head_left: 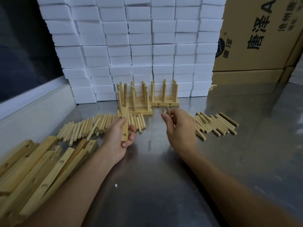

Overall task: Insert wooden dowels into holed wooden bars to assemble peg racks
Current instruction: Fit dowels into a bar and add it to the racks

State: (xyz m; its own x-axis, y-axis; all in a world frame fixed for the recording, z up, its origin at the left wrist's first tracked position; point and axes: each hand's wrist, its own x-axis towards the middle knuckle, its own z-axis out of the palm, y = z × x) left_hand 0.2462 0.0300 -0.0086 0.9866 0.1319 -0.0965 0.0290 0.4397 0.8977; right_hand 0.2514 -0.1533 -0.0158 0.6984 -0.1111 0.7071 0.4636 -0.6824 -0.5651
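My left hand grips a holed wooden bar that points away from me, with one dowel standing in its far end and an empty hole near my fingers. My right hand hovers to the right of it with curled fingers; a blurred dowel seems pinched at its fingertips. Loose dowels lie in a pile on the left and another pile on the right. Finished peg racks stand at the back.
Bare holed bars are heaped at the front left on the steel table. A wall of white foam blocks rises behind the racks. Cardboard boxes stand at the back right. A dark window is at the left.
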